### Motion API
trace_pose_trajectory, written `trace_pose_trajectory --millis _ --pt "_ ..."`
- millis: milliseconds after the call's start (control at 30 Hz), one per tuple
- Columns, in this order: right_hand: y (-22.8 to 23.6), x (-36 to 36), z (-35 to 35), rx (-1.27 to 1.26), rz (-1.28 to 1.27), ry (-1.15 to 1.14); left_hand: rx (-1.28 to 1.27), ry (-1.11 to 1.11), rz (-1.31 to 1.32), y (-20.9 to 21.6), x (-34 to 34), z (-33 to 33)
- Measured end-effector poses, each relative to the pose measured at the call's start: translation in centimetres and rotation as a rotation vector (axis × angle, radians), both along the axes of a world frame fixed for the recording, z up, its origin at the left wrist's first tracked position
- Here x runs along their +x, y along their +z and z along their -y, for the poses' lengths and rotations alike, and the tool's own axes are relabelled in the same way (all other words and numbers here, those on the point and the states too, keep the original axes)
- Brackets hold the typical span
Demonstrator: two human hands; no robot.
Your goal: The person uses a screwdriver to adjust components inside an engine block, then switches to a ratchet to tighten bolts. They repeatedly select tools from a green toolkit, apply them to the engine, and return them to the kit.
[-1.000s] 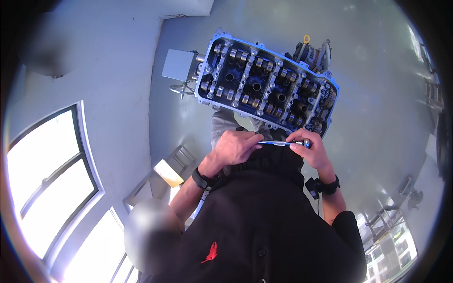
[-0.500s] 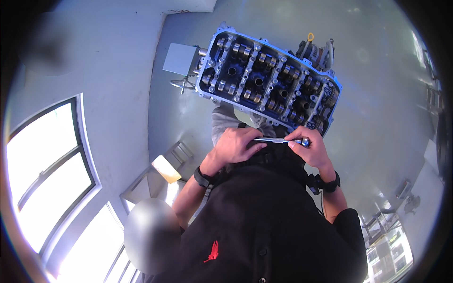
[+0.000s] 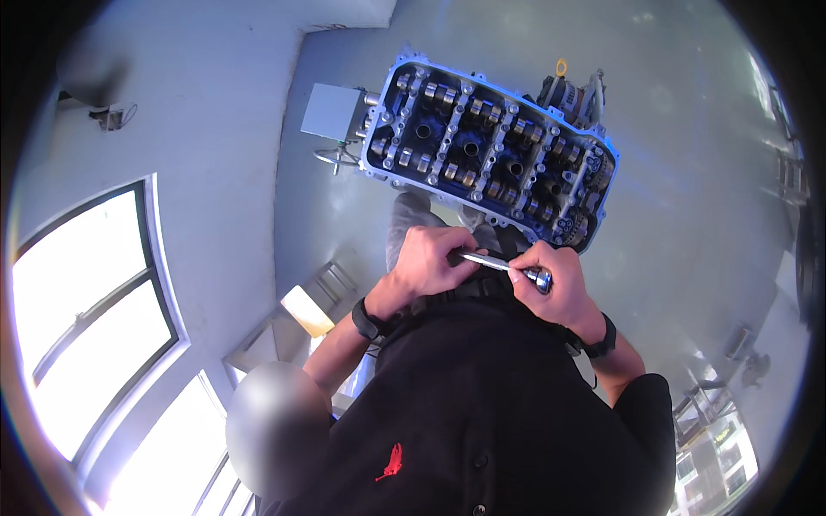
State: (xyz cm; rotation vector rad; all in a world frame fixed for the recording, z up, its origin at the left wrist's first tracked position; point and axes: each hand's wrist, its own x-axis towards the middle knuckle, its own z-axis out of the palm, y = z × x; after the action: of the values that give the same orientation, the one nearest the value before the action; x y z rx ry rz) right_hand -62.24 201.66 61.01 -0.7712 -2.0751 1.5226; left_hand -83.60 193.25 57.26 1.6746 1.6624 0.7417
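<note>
In front of my waist I hold a silver ratchet wrench (image 3: 492, 261) crosswise between both hands. My left hand (image 3: 433, 261) is closed round its left end, which it mostly hides. At the other end, my right hand (image 3: 557, 282) grips the shaft beside the round metal head, with thumb and fingers pinched on it. The wrench slopes a little down to the right. Just beyond my hands lies an engine cylinder head (image 3: 483, 163) with its cover off, showing camshafts, bearing caps and several round holes. Neither hand touches it.
A grey box (image 3: 332, 112) is attached at the engine's left end. An alternator-like part (image 3: 566, 96) and a yellow ring handle (image 3: 562, 66) stand at its far side. Windows (image 3: 95, 318) line the left wall. A metal-framed stool (image 3: 331, 284) stands at the lower left.
My right hand has come slightly nearer my body and to the left, bringing the wrench's head end lower. The wrench now slopes more. Both hands keep their hold.
</note>
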Motion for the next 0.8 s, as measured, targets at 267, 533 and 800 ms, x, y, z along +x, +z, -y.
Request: trace_pose_trajectory --millis 267,533,800 --pt "3.6 1.6 -1.5 -0.169 -0.01 -0.235 0.067 -0.328 -0.058 5.9 0.1 -3.5" --pt "0.5 8.8 3.2 -0.013 0.201 -0.441 -0.306 -0.935 0.129 0.9 8.1 -9.2" --pt "1.8 20.6 26.9 -0.012 0.245 -1.052 -0.169 -1.489 0.12 -2.1 26.4 -0.2"
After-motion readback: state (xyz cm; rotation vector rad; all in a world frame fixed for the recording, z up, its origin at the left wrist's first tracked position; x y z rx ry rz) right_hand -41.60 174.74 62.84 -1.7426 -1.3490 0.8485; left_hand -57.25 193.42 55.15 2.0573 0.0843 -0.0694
